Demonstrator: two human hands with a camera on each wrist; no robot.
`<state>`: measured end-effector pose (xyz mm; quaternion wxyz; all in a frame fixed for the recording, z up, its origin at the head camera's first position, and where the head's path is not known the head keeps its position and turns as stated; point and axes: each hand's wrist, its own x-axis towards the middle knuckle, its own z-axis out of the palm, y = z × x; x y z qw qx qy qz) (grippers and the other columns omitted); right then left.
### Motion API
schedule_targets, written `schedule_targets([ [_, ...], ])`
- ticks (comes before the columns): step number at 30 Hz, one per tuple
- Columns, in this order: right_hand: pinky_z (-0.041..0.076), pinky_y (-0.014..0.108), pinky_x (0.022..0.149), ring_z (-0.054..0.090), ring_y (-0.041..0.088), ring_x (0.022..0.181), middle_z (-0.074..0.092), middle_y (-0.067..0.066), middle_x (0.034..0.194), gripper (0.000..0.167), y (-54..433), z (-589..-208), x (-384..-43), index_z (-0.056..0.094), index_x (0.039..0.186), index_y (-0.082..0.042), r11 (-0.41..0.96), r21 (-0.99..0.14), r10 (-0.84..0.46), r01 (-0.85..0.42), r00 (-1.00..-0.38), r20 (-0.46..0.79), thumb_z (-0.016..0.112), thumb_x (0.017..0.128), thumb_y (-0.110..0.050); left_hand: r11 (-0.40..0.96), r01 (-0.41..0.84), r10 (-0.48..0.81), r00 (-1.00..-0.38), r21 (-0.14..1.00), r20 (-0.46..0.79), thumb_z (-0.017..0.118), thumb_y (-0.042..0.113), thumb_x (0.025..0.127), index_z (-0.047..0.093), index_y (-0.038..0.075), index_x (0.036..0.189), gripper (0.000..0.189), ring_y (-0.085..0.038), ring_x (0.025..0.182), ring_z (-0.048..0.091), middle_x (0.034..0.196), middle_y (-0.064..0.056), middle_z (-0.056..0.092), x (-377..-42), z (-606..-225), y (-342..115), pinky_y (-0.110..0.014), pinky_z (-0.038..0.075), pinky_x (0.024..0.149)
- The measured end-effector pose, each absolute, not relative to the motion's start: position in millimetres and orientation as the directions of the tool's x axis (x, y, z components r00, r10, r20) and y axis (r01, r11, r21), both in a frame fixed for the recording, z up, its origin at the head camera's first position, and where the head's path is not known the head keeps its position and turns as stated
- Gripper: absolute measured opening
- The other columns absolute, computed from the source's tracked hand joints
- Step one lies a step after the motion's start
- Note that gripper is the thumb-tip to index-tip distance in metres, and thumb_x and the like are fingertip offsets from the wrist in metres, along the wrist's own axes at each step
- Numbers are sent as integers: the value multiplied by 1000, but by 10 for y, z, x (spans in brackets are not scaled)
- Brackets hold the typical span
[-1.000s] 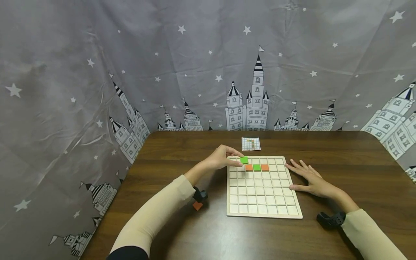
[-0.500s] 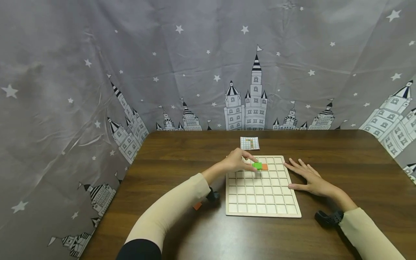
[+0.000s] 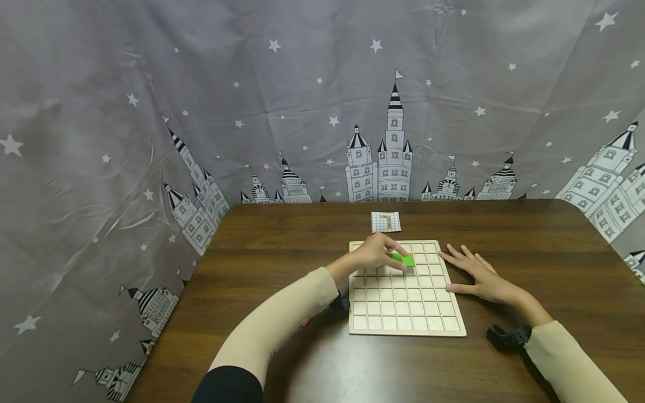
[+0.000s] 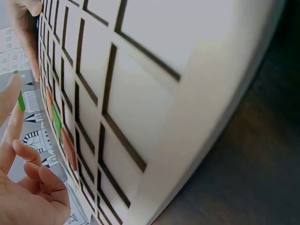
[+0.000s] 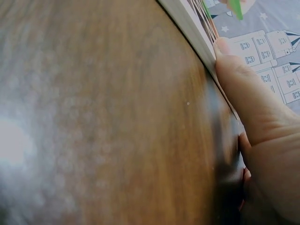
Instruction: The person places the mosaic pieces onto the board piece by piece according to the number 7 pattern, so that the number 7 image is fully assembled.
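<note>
In the head view my left hand [image 3: 374, 251] is above the upper part of a pale gridded board [image 3: 403, 323]. Its thumb and index finger pinch a green square tile [image 3: 409, 261], held just off the board. The left wrist view shows this green tile [image 4: 21, 100] edge-on between the fingertips. Below it, an orange tile [image 4: 69, 149], a green tile [image 4: 56, 123] and another orange tile [image 4: 49, 100] lie in one row of cells. My right hand [image 3: 481, 281] rests at the board's right edge, fingers spread; its thumb touches that edge in the right wrist view.
A small printed card with a coloured grid pattern [image 3: 386, 222] lies behind the board. One orange tile [image 3: 305, 322] on the wooden table [image 3: 322, 369] is mostly covered by the left sleeve. A grey castle-print curtain [image 3: 302, 84] hangs behind the table.
My left hand has moved right across the board with the green tile, from the upper left cells to the right end of the coloured row. The right hand has stayed at the board's edge.
</note>
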<state>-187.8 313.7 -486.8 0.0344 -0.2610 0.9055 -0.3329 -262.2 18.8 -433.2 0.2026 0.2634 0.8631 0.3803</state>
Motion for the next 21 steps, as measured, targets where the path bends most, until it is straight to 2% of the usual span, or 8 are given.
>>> schedule_targets([
  [2,0,71,108,4,59,142,21,31,157,77,3138,-4870,-1877,35,156,-15,643,-620,-494,-449,-862,112,73,91,-30,567,296,614,-774,769,-154,87,20,79,80,16,107,29,-15,105,60,124,2,67,-2628,-4358,196,-26,48,87],
  [4,0,71,108,4,59,142,20,31,157,77,3138,-4871,-1877,35,156,-15,644,-621,-493,-446,-863,109,73,91,-31,555,292,621,-769,779,-154,87,18,78,80,15,106,29,-12,94,60,122,2,69,-2630,-4385,205,-24,48,81],
  [6,0,71,108,3,58,142,20,31,158,78,3138,-4871,-1876,35,157,-15,645,-624,-492,-442,-865,104,73,91,-31,540,293,631,-761,789,-149,87,16,79,79,12,106,29,-9,79,54,117,2,70,-2631,-4407,216,-21,45,72],
  [8,-1,71,108,3,58,142,19,31,158,78,3139,-4873,-1876,34,157,-15,644,-627,-491,-438,-865,101,73,91,-31,531,297,640,-755,794,-145,87,15,79,79,10,106,29,-9,71,46,113,2,71,-2628,-4427,228,-21,41,66],
  [11,-1,71,108,3,58,142,19,31,158,78,3143,-4876,-1877,34,157,-15,645,-628,-490,-436,-866,98,73,91,-31,539,301,640,-754,787,-150,86,16,79,78,9,107,30,-7,77,48,112,2,71,-2615,-4434,246,-20,42,71],
  [16,0,71,108,3,58,143,20,30,158,78,3147,-4878,-1880,34,157,-16,648,-624,-488,-436,-867,99,73,91,-31,568,304,624,-766,765,-158,87,17,79,78,10,107,30,-9,100,59,115,-1,71,-2593,-4417,273,-26,48,89],
  [18,0,71,108,3,58,142,20,30,158,78,3147,-4880,-1882,34,157,-15,649,-623,-488,-437,-867,100,73,91,-32,574,310,619,-770,758,-154,87,17,79,78,10,107,30,-8,92,58,111,-2,71,-2586,-4406,277,-24,47,84],
  [21,0,71,108,3,58,142,19,31,158,78,3144,-4881,-1883,35,157,-15,647,-624,-490,-438,-866,100,73,91,-32,582,320,621,-769,748,-154,87,17,78,78,10,107,30,-6,77,47,104,-1,71,-2583,-4414,274,-21,40,72],
])
